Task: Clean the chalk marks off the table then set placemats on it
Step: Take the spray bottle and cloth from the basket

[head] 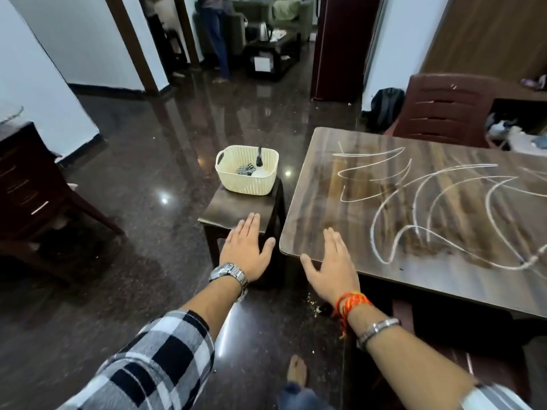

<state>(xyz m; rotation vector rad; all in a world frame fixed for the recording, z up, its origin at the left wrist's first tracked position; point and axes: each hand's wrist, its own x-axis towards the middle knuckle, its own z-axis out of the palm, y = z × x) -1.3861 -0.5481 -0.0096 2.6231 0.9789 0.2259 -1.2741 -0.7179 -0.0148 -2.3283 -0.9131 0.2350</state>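
Observation:
A brown wood-grain table (319,220) fills the right side, covered with white chalk marks (420,199) in long curved lines. My right hand (333,269) hovers flat and open over the table's near left corner, holding nothing. My left hand (247,251) is spread open above the front edge of a small dark stool (233,207) just left of the table. On the stool's far end stands a cream plastic basket (247,173) holding a striped cloth, something white and a dark-handled item. No placemats are visible.
A brown chair (444,110) stands at the table's far side with a black bag (386,106) beside it. Dark wooden furniture (32,184) sits at the left. A person stands in the far doorway. The floor is glossy dark stone, with crumbs near my foot.

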